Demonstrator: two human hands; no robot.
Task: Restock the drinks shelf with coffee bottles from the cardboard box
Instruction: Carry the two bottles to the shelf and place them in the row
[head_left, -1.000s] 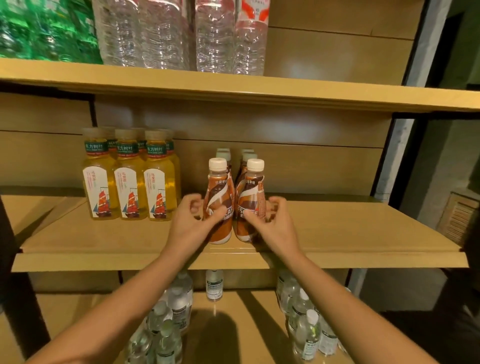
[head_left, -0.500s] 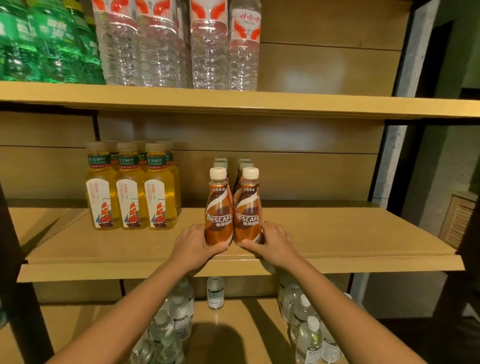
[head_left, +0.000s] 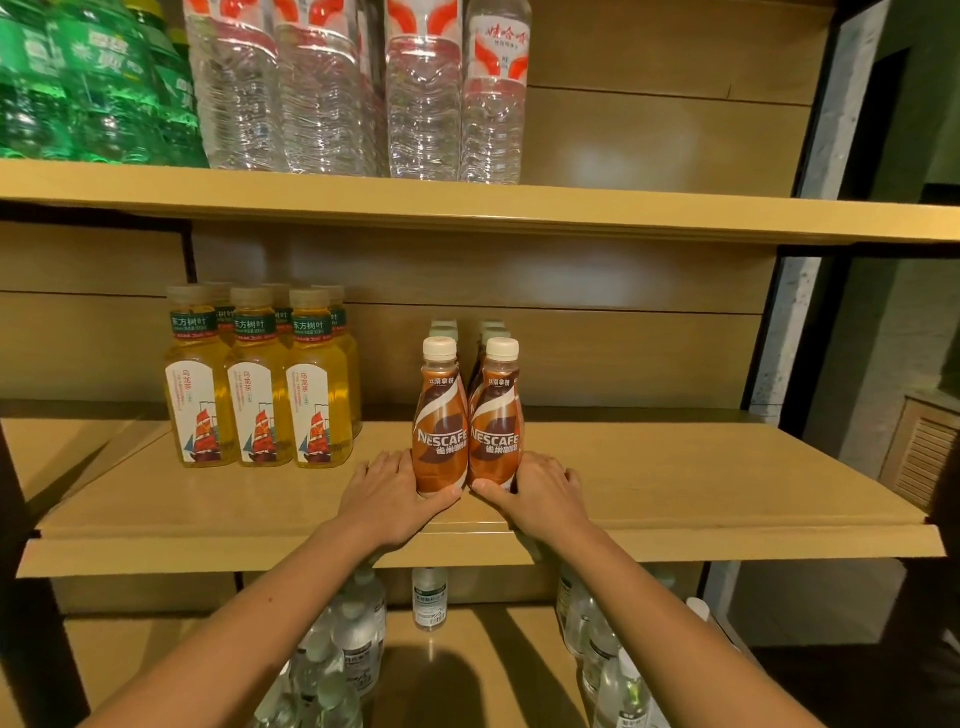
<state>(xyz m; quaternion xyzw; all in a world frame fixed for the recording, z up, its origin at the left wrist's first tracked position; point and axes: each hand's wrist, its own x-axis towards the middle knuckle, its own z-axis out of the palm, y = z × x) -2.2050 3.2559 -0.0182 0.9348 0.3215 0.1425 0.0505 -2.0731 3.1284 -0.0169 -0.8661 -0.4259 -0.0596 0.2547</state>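
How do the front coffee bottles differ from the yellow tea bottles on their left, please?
Colour: the coffee bottles are brown with white caps; the tea bottles are clear yellow with tan caps. Shape: the coffee bottles are slim and curved, the tea bottles broader and square-shouldered. Grip: the left hand and right hand hold the coffee bottles' bases; the tea bottles are untouched. Both stand upright on the same shelf.

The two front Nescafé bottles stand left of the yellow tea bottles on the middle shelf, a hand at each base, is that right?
No. The head view shows the Nescafé bottles right of the yellow tea bottles, not left. They do stand on the middle shelf, left hand and right hand at their bases.
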